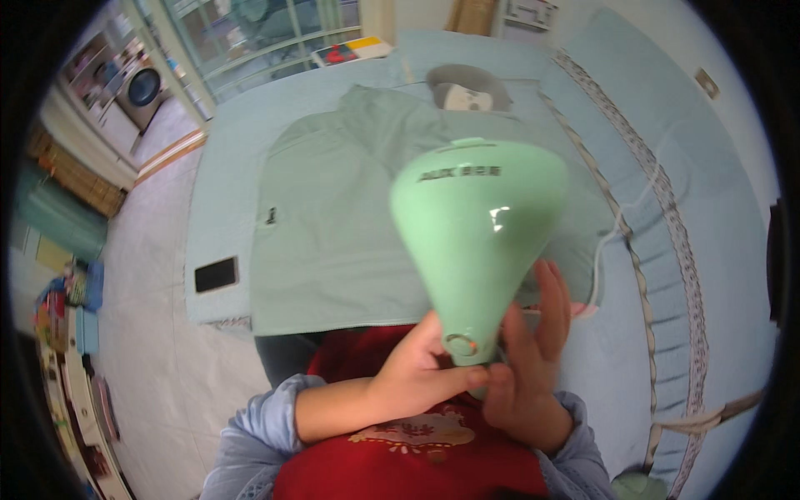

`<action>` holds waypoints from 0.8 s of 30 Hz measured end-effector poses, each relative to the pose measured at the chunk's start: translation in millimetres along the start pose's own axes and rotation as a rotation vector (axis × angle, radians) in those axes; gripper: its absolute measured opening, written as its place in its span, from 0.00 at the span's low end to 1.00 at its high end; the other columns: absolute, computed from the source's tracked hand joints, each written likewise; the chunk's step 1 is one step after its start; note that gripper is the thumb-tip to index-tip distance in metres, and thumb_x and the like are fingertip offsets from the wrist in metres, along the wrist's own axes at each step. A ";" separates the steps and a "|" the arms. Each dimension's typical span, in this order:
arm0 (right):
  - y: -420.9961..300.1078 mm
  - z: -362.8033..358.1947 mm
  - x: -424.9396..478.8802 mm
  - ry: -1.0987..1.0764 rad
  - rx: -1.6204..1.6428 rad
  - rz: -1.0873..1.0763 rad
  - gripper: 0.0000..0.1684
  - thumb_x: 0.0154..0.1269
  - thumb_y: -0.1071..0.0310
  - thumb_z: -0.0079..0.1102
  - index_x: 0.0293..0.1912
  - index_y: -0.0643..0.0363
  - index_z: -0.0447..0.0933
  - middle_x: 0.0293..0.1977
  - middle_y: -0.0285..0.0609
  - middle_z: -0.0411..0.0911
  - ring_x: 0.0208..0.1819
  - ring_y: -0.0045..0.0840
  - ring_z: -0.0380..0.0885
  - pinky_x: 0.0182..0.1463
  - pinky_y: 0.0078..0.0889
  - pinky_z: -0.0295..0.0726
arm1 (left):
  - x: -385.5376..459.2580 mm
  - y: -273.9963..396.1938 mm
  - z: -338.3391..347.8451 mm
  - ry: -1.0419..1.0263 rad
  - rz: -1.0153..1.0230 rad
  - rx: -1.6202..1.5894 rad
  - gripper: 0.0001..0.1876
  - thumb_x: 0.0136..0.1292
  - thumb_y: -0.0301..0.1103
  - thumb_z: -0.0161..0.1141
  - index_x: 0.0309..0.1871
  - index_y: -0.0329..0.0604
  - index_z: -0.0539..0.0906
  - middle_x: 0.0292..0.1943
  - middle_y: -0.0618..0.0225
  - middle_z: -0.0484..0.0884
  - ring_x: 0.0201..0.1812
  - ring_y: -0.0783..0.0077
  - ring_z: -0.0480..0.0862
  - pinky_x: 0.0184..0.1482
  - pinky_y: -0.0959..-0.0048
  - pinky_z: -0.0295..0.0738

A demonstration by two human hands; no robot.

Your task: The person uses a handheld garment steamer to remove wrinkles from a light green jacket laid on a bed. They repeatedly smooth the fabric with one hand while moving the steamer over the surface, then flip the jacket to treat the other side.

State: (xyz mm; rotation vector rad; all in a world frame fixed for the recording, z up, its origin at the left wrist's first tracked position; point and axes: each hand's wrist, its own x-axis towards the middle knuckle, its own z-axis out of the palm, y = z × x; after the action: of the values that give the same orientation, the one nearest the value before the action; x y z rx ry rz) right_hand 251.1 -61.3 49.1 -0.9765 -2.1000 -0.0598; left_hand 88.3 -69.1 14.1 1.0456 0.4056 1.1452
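Observation:
A glossy light green AUX garment steamer (481,219) is upright in front of me, its wide part away from me and its narrow end near my body. My left hand (419,372) is closed around the narrow end, beside a round button with an orange mark. My right hand (531,369) touches the narrow end from the right, with some fingers raised. Beyond and partly under the steamer in view, a grey-green garment (331,231) lies spread out on a light blue bed cover (225,156).
A phone (216,274) lies on the bed's left corner. A white cord (600,256) runs over the bed at the right. A grey cushion (469,87) lies beyond the garment. Tiled floor (150,300) and a low cabinet (81,400) are at the left.

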 end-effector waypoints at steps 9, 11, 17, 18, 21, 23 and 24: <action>-4.7 -4.4 -14.9 -0.246 0.454 0.040 0.37 0.58 0.66 0.61 0.64 0.71 0.62 0.62 0.65 0.68 0.59 0.56 0.74 0.62 0.52 0.72 | -6.5 15.8 -9.3 0.222 0.252 -0.206 0.20 0.66 0.39 0.65 0.56 0.44 0.70 0.47 0.67 0.72 0.48 0.64 0.75 0.51 0.63 0.71; -2.2 -17.7 -14.5 -0.151 0.339 0.008 0.29 0.59 0.69 0.58 0.59 0.68 0.66 0.56 0.61 0.74 0.54 0.51 0.76 0.57 0.49 0.76 | -9.9 33.2 -17.7 0.308 0.342 -0.236 0.21 0.69 0.49 0.59 0.55 0.45 0.71 0.44 0.70 0.72 0.43 0.67 0.76 0.49 0.63 0.69; 12.9 -36.6 -50.5 0.118 0.201 0.020 0.13 0.52 0.79 0.51 0.40 0.60 0.72 0.32 0.46 0.78 0.29 0.36 0.75 0.34 0.37 0.77 | -36.9 80.5 -38.4 0.695 0.352 -0.465 0.26 0.71 0.62 0.47 0.51 0.46 0.73 0.34 0.69 0.73 0.33 0.69 0.72 0.45 0.66 0.65; 21.6 -34.6 -62.2 0.069 0.228 0.019 0.12 0.51 0.78 0.52 0.38 0.60 0.72 0.31 0.45 0.78 0.29 0.36 0.75 0.33 0.37 0.77 | -41.1 82.8 -40.6 0.747 0.369 -0.463 0.26 0.71 0.61 0.48 0.51 0.45 0.73 0.34 0.69 0.72 0.33 0.70 0.72 0.44 0.66 0.65; 36.7 -11.0 -82.0 -0.030 0.259 0.039 0.09 0.48 0.77 0.54 0.33 0.60 0.74 0.27 0.44 0.77 0.27 0.36 0.75 0.29 0.36 0.75 | -58.6 86.8 -44.6 0.768 0.390 -0.526 0.25 0.72 0.58 0.48 0.51 0.43 0.73 0.35 0.69 0.73 0.35 0.70 0.73 0.46 0.66 0.67; 45.1 8.7 -93.5 -0.048 0.251 0.072 0.07 0.46 0.77 0.54 0.30 0.60 0.75 0.26 0.44 0.76 0.25 0.37 0.75 0.27 0.35 0.75 | -63.1 89.2 -37.6 0.876 0.315 -0.501 0.25 0.72 0.58 0.48 0.51 0.42 0.74 0.37 0.68 0.76 0.37 0.68 0.76 0.48 0.63 0.71; 46.4 17.3 -95.6 -0.034 0.246 0.096 0.07 0.45 0.77 0.54 0.29 0.61 0.75 0.25 0.44 0.76 0.24 0.37 0.75 0.26 0.35 0.75 | -66.6 91.9 -33.5 0.929 0.278 -0.487 0.25 0.72 0.58 0.48 0.51 0.42 0.74 0.38 0.67 0.77 0.38 0.67 0.78 0.48 0.62 0.73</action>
State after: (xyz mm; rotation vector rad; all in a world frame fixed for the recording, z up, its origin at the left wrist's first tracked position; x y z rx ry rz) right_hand 306.9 -82.3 -40.5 -0.9317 -2.0299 0.2602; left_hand -13.4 -109.2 59.4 0.0876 0.6666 1.8439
